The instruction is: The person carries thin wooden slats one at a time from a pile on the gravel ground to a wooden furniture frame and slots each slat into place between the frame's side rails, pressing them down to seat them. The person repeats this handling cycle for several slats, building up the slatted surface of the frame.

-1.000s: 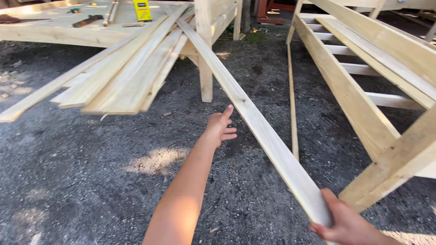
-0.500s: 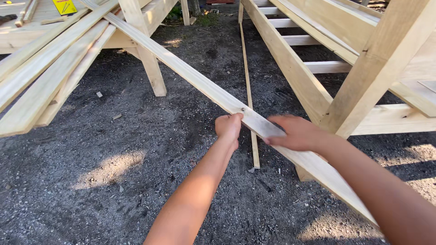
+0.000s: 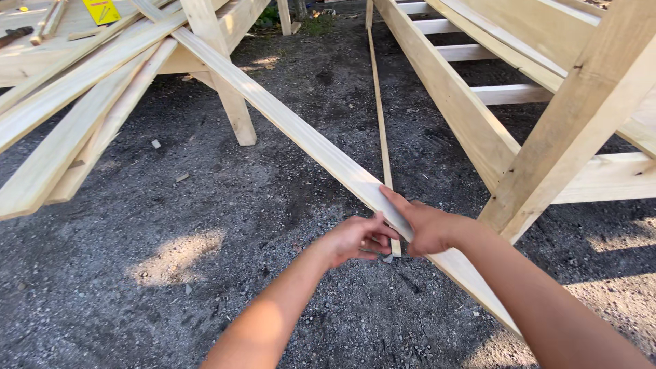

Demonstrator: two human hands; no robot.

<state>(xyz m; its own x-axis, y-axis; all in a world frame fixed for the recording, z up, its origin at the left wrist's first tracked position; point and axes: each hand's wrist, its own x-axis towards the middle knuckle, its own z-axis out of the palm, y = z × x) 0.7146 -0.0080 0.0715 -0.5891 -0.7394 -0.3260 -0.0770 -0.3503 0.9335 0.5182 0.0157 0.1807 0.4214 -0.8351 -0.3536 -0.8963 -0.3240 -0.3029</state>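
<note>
Long pale board (image 3: pixel 294 130) runs aslant from the stack on the workbench at upper left down toward the lower right, hanging in the air over the dark gravel ground (image 3: pixel 171 273). Both hands meet on it near its lower part. The right hand (image 3: pixel 427 229) lies over the top face with its fingers curled round the near edge, gripping the board. The left hand (image 3: pixel 355 239) comes in from below and to the left, fingers bent and closed against the board's lower edge, touching the right hand's fingertips. Beside the board, a thin strip of wood (image 3: pixel 379 116) lies on the ground, passing under the hands. To the right stands a wooden frame (image 3: pixel 567 137) of thick beams. More boards (image 3: pixel 82 102) jut from the workbench (image 3: pixel 41 48), whose leg (image 3: pixel 229 96) stands in the gravel.
</note>
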